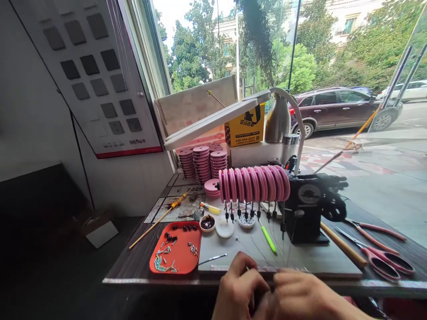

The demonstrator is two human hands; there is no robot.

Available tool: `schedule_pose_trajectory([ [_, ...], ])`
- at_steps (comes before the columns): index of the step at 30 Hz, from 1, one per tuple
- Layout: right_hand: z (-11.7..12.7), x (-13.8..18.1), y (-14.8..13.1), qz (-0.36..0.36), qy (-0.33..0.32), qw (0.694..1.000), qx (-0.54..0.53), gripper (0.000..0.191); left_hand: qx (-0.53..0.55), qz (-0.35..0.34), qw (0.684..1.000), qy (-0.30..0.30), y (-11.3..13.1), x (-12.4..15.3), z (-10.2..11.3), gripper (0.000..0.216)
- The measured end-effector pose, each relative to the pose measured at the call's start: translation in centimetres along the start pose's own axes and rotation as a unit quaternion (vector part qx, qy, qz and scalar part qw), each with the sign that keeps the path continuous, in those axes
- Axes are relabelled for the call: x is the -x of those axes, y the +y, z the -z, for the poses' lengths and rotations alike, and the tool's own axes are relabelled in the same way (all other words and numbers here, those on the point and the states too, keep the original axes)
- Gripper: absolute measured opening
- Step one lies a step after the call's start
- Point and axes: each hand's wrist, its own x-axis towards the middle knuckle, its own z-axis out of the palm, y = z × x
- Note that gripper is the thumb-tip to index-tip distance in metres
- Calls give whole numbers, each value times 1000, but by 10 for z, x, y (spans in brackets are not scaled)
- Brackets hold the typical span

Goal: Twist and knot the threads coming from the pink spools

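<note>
Head view, workbench by a window. The person's left hand (238,289) and right hand (300,295) meet at the near edge of the table (133,266), knuckles up, fingers curled inward and touching one another. Whether anything is pinched between them cannot be told; the fingertips are hidden under the hands. Thin fishing lines (283,253) run from just beyond the fingertips up to a row of pink spools (254,183) mounted side by side on a black winding machine (305,209). Small dark weights hang under the spools, well beyond the fingers. A green float (268,238) lies on the grey mat (320,258), a little beyond the left hand's fingertips. To the left of the left fingers, a thin metal needle (211,258) rests on the mat, and past it sits an orange tray (178,249) holding small beads and tubes. Beyond the tray stand two small dishes (207,223). Far beyond the fingers, stacks of pink spools (202,163) stand near a yellow box (245,125) and a steel jug (276,121). Right of the right fingers, a wooden rod (343,244) and two pink-handled scissors (383,260) lie on the table.
</note>
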Motion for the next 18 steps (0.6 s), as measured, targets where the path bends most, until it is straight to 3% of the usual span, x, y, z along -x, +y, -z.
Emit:
schedule_pose_trajectory([
  [2, 8, -13, -9, -110, 22, 986, -127, 35, -44, -39, 995, 80, -8, 7, -7, 23],
  [4, 14, -25, -16, -216, 68, 933, -281, 27, -67, -38, 988, 130, -13, 10, -13, 29],
  [7, 16, -35, -20, -298, 123, 841, -434, 34, -47, -8, 989, 141, -11, 9, -16, 33],
  [8, 16, -37, -20, -304, 128, 831, -449, 36, -35, -3, 990, 137, -10, 8, -16, 34],
  [11, 14, -36, -19, -310, 132, 830, -445, 36, 13, 7, 992, 122, -10, 5, -12, 37],
  [15, 13, -33, -19, -306, 130, 852, -404, 31, 92, 35, 989, 109, -19, 2, -10, 46],
  [18, 14, -34, -19, -314, 124, 845, -415, 32, 11, 17, 992, 128, -20, 4, -14, 40],
])
